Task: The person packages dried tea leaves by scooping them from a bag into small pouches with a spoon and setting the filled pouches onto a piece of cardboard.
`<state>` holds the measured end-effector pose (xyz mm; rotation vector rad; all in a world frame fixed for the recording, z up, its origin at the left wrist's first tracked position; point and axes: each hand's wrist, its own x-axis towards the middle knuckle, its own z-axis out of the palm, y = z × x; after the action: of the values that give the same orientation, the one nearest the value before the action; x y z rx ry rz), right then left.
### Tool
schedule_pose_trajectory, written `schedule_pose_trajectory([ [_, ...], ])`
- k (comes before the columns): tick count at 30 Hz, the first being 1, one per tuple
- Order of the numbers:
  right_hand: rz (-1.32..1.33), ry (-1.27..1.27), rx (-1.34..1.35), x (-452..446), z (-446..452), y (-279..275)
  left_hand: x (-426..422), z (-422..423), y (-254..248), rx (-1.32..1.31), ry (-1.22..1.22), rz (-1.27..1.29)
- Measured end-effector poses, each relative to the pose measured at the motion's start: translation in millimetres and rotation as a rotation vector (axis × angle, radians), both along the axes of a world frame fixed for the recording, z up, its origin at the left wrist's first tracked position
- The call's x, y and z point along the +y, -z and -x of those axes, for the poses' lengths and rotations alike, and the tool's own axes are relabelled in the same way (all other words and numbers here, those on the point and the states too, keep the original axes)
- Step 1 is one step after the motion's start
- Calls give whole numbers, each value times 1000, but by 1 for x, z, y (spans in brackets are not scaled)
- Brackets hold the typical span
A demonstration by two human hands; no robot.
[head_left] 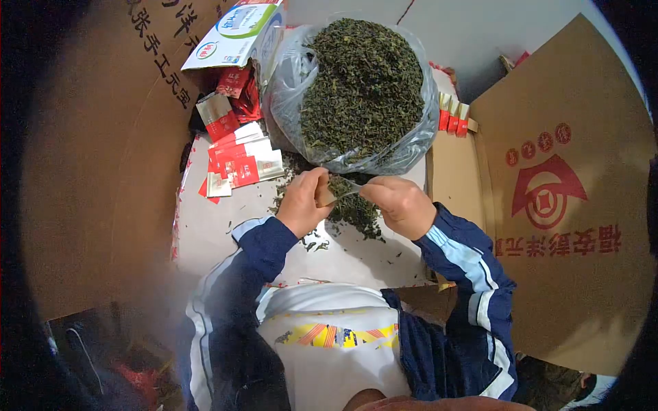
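A small tea packet (325,196) is pinched in my left hand (301,205), with its mouth towards my right hand (399,204). My right fingers grip the end of a thin, translucent scoop-like piece (352,189) that reaches to the packet; its exact shape is partly hidden. Dark tea leaves show where the two meet. Right behind my hands stands a clear plastic bag (284,113) heaped with loose dried tea leaves (363,82). More leaves (360,216) lie scattered on the white tabletop (212,236) below my hands.
Red and gold packets (240,164) lie overlapped on the left, near a white and green carton (236,38) holding red packets. Several packets (454,115) stand in a row at right. Large cardboard panels (110,157) flank the table, the right one (569,274) printed in red.
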<state>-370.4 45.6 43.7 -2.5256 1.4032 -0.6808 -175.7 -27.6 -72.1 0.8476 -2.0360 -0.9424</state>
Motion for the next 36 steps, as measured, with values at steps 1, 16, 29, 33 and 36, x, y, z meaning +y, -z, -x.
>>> schedule_pose_trajectory([
  [1, 3, -25, 35, -2, -3, -2, 1, 1, 0, -9, -3, -6],
  [16, 226, -125, 427, 4, -20, -37, 7, 7, 7, 111, -87, 23],
  [29, -584, 899, -866, -40, 48, 13, 10, 3, 8, 86, -109, -38],
  [33, -388, 937, -840, -46, 43, 20, 13, 4, 13, 56, -106, -21],
  [36, -9, 760, -437, -48, 54, 51, 16, 3, 15, 64, -96, -119],
])
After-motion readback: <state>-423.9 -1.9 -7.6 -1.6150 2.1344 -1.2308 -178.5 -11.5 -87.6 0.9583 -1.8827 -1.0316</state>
